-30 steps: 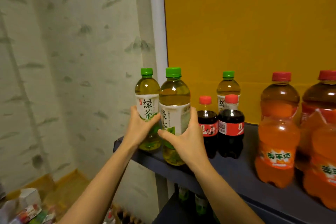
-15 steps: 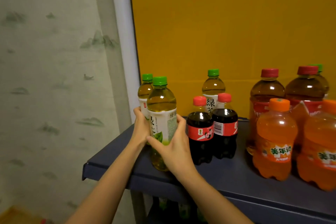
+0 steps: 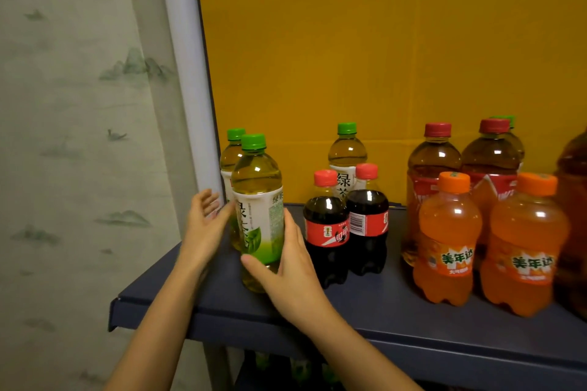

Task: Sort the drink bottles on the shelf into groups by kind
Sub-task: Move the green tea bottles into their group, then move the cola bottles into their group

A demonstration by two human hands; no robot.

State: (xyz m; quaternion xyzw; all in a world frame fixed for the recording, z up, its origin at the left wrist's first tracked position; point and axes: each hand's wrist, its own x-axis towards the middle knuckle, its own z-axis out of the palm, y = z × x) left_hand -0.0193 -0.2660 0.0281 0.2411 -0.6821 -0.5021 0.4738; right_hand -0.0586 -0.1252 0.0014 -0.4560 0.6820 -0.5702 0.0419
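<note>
Two green-capped green tea bottles stand at the left end of the dark blue shelf [image 3: 365, 311], one [image 3: 258, 200] in front of the other [image 3: 233, 152]. My right hand [image 3: 286, 267] wraps the lower part of the front bottle. My left hand [image 3: 203, 225] is open beside them, fingers spread, off the rear bottle. A third green tea bottle [image 3: 347, 155] stands at the back behind two small cola bottles [image 3: 327, 232] [image 3: 368, 222]. To the right stand two orange soda bottles [image 3: 448, 238] [image 3: 524, 244] and two red-capped brown tea bottles [image 3: 433, 159] [image 3: 490, 155].
A yellow panel [image 3: 381, 57] backs the shelf, and a white post [image 3: 184, 73] runs up its left corner. A patterned curtain [image 3: 70, 136] hangs to the left. Another green cap [image 3: 509, 120] peeks behind the brown bottles. More bottles show dimly on the lower shelf [image 3: 286, 368].
Both green tea bottles were carried left and back onto the shelf end. My left hand has let go of the rear bottle and opened. The view has shifted right.
</note>
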